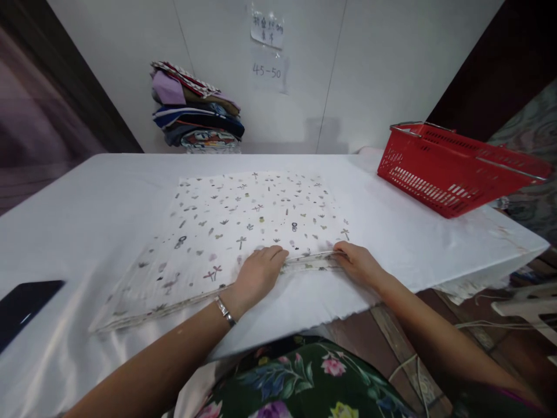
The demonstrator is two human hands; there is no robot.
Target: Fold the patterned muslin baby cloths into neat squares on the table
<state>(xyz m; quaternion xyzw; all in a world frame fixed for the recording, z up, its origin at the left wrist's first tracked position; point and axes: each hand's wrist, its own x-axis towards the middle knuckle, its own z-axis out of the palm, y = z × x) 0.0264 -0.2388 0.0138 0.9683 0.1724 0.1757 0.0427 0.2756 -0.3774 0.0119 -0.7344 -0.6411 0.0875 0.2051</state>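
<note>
A folded white cloth [243, 226] printed with small flowers and bows lies flat on the white table [96, 197]. My left hand [256, 274] rests palm down on its near edge, fingers lying flat and together. My right hand [359, 262] sits at the cloth's near right corner, fingers curled onto the layered edge, pinching it. A silver bracelet is on my left wrist.
A red plastic basket [452, 168] stands at the table's far right. A stack of folded clothes [195, 110] sits at the back against the white wall. A dark flat phone-like object [24, 305] lies near the left front edge. Paper notes hang on the wall.
</note>
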